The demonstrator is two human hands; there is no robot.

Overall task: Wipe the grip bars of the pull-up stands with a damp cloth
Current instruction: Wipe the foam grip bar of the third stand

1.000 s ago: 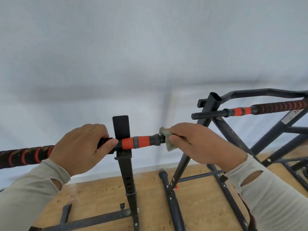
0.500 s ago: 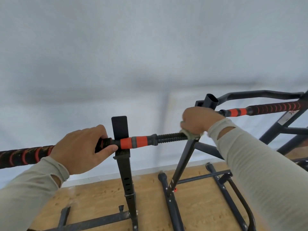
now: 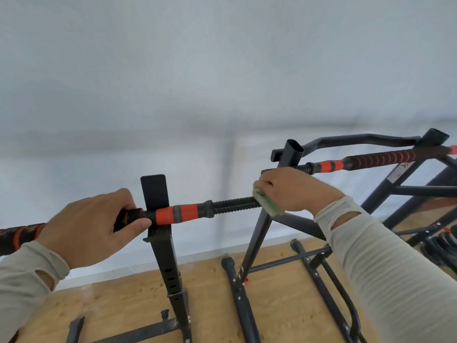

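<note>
A black grip bar (image 3: pixel 232 205) with orange bands runs across the middle, resting on a black upright post (image 3: pixel 162 243). My left hand (image 3: pixel 91 229) clasps the bar just left of that post. My right hand (image 3: pixel 294 188) presses a pale green cloth (image 3: pixel 268 204) around the ribbed black right end of the bar. A second stand's grip bar (image 3: pixel 378 159), black with orange stripes, lies farther right and slightly higher, behind my right hand.
The second stand's slanted black frame (image 3: pixel 257 241) and its floor rails (image 3: pixel 321 280) fill the right side. The near stand's base bars (image 3: pixel 138 332) lie on the wooden floor (image 3: pixel 118 305). A white wall (image 3: pixel 222 82) stands close behind.
My right hand slid the cloth rightward along the bar, from beside the orange bands to its ribbed end, uncovering the ribbed section. My left hand kept its hold.
</note>
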